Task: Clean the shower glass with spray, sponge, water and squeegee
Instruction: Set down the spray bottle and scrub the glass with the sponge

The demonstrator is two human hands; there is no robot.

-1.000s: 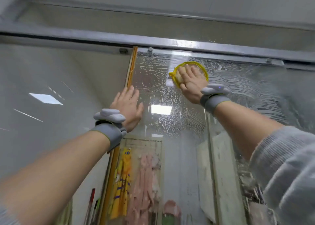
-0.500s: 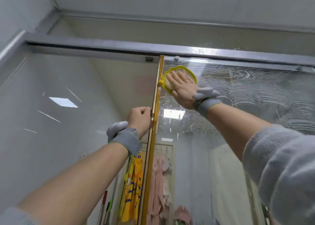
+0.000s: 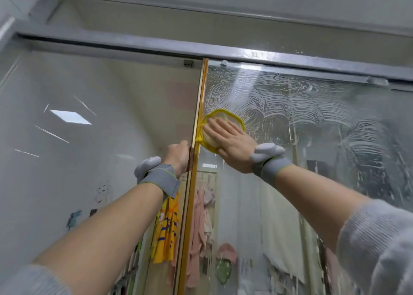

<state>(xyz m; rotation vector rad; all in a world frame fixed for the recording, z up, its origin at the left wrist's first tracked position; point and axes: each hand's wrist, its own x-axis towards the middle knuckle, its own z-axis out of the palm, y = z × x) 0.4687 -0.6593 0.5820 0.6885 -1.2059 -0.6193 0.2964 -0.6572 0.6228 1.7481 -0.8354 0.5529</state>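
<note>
Both hands are up on the shower door as I watch through the head camera: my right hand [image 3: 230, 141] lies flat, fingers straight and spread, pressing the yellow-rimmed sponge [image 3: 223, 128] against the shower glass [image 3: 312, 160], just beside the gold edge strip [image 3: 196, 138]. I judge the flat palm is there to spread pressure so the whole pad keeps contact. My left hand [image 3: 177, 158] is curled around that gold strip, gripping it, most likely to steady the sliding panel against the push. Soapy arcs cover the upper pane under the grey top rail [image 3: 268, 54], while the lower glass looks barely lathered, so scrubbing seems only partly done; rinse and squeegee are not yet begun. No spray bottle, squeegee, bucket or other container shows, so I cannot speak of any contents; only hanging clothes [image 3: 167, 227] appear behind the glass
</note>
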